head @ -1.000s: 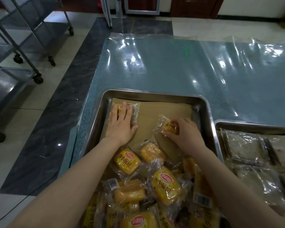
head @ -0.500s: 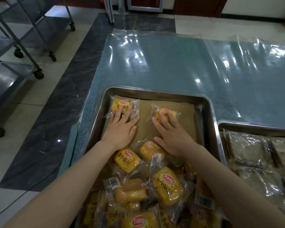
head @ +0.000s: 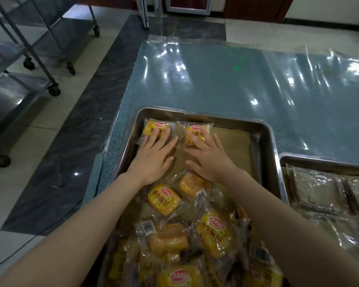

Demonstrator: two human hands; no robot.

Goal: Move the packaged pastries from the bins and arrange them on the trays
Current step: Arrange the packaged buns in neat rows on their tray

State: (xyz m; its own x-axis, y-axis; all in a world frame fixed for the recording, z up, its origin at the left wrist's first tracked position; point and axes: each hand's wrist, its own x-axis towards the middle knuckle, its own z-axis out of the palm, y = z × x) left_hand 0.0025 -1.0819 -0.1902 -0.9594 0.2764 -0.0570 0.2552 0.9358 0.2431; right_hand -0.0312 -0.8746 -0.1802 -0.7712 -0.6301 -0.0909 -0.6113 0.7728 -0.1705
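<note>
Head view shows the steel tray [head: 265, 129] lined with a brown paper liner [head: 232, 146]. Two yellow packaged pastries lie side by side in its far left corner, and both of your hands are on them.

**Hazards from this position**
- The left packet [head: 154, 126] and the right packet [head: 197, 129] lie just beside the tray's far wall. Pushing further forward would likely crumple the wrapper seals against the wall or ride a packet up onto the rim.
- The wrapper edges of the two packets appear to touch. Pressing sideways could overlap them and put the row out of line.
- Your palms are low over the liner, though contact cannot be confirmed. Dragging them back under pressure may bunch the liner and shift both packets.
- The loose pile of packets [head: 195, 235] fills the near half of the tray under your forearms. A low withdrawal could sweep packets forward into the arranged row.

**Hand state**
- Left hand [head: 153, 160]: fingers straight and slightly spread, fingertips flat on the near part of the left packet. It grips nothing.
- Right hand [head: 211, 160]: fingers straight, tips on the right packet, thumb splayed over the liner. It grips nothing.

A second tray [head: 319, 162] of clear-wrapped pastries sits just beside this one on your right.
</note>
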